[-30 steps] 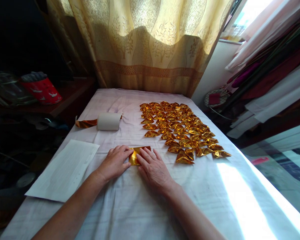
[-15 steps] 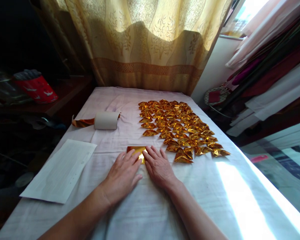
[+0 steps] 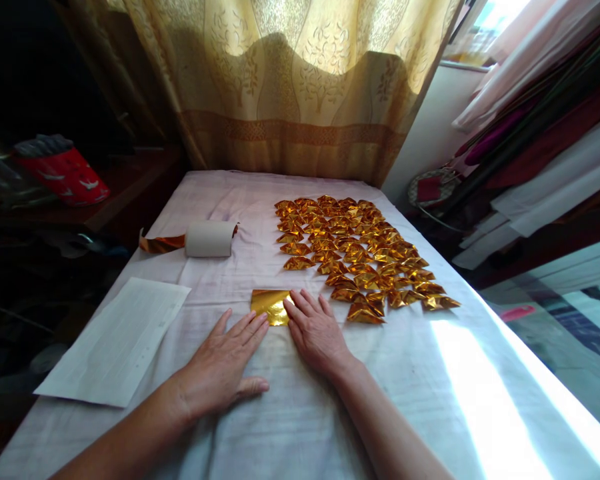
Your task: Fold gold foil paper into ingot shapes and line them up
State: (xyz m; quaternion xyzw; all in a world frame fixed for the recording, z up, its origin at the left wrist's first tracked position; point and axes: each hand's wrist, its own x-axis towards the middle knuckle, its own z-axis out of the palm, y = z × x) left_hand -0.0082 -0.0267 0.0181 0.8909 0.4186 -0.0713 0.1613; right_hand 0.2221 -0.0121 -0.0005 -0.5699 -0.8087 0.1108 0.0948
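Observation:
A flat rectangle of shiny gold foil paper (image 3: 270,305) lies on the white cloth in front of me. My right hand (image 3: 314,328) rests flat over its right end, fingers stretched forward and covering that edge. My left hand (image 3: 225,363) is spread out, its fingertips at the foil's lower left corner and its thumb apart to the right. Folded gold foil ingots (image 3: 353,253) stand in rows just beyond and to the right of my right hand, the closest one (image 3: 366,310) near its fingers.
A white cardboard roll (image 3: 210,239) with a copper-coloured foil strip (image 3: 163,244) lies at the back left. Nearer sits a sheet of white paper (image 3: 115,343). A red patterned container (image 3: 67,175) stands on the dark shelf. Curtains (image 3: 300,87) hang behind; clothes (image 3: 555,153) hang at right.
My left hand has slid left and toward me, off most of the foil, with its fingers spreading. More of the gold foil shows. My right hand stays in place on it.

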